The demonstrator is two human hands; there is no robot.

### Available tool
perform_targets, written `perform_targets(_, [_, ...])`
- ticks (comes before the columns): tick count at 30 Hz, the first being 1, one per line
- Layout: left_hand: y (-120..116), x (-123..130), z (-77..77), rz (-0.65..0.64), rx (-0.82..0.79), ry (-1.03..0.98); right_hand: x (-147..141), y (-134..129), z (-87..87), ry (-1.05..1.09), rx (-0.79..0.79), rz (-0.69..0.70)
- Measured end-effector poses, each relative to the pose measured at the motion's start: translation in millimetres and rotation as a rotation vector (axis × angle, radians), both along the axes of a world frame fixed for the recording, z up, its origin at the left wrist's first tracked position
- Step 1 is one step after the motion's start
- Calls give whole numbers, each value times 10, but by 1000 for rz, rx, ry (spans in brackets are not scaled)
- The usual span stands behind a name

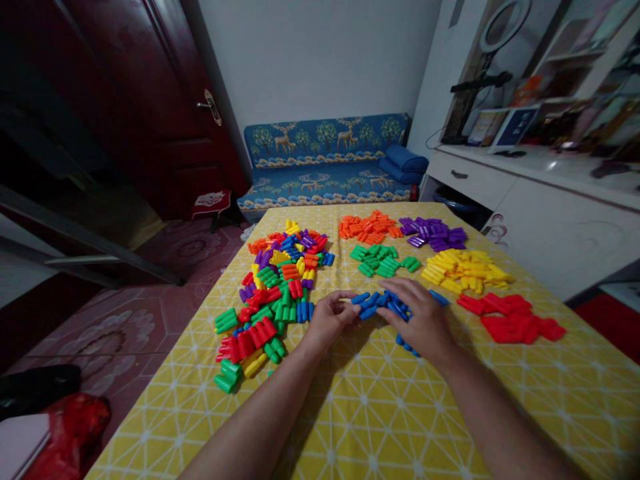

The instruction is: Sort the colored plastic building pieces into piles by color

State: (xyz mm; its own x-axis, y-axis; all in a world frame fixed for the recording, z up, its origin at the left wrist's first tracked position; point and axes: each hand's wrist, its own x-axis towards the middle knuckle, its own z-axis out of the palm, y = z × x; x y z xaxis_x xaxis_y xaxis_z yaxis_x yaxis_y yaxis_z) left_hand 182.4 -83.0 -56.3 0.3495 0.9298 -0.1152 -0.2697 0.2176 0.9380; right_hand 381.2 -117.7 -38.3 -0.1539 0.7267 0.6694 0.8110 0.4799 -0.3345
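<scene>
Near the middle of the table, my left hand (331, 317) has thumb and fingertips closed at the left end of some blue plastic building pieces (369, 304), shaped like joined bullets. My right hand (424, 321) curves over the same blue cluster from the right, thumb and fingers around several pieces; its palm hides part of them. More blue pieces stick out beyond and below the right hand. Left of my left hand lies a mixed heap (283, 293) of red, green, yellow, purple, orange and blue pieces.
Single-colour piles lie beyond and right of my hands: orange (370, 227), green (383, 260), purple (436, 233), yellow (466, 270) and red (513, 317). A yellow patterned cloth (360, 427) covers the table. Behind are a blue sofa (325, 175) and a white cabinet (550, 207).
</scene>
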Motion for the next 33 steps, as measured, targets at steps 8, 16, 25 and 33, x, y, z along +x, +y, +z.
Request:
perform_targets(8, [-1, -18, -73, 4, 141, 180, -438, -16, -128, -99, -224, 158])
perform_targets(16, [-15, -88, -30, 193, 646, 779, -203, 16, -116, -231, -184, -39])
perform_targets(25, [-5, -838, 737, 51, 663, 1600, -491, -73, -29, -76, -46, 156])
perform_targets(33, [45, -1127, 578, -101, 600, 1720, -605, -74, -128, -57, -114, 253])
